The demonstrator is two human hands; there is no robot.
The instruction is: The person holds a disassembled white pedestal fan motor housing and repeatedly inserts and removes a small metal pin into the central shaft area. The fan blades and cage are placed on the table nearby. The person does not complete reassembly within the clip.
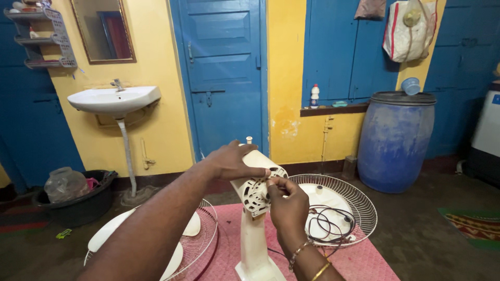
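Low in the middle of the frame stands a cream pedestal fan with its guards and blades taken off: the fan motor housing sits on top of the upright fan stand, which rises from its base at the bottom edge on a pink mat. The stand's long axis runs straight up and down; the housing's runs from upper left, where a small knob pokes up, down towards lower right, so its slotted front face points at the person and slightly downward. Both hands are right on it, neither has to reach. The left hand comes in from the lower left and is wrapped over the top and back of the housing, gripping it. The right hand comes up from the bottom edge, gold bangles at the wrist, with its fingertips pinched together at the front face; whether they hold a small part there I cannot tell. The right hand is the nearer one to the face, the left to the rear. Just right of the hands lies a wire fan guard with a dark cord coiled in it; at lower left, another guard holds the white fan blades. Behind are a washbasin, a blue door and a blue barrel.
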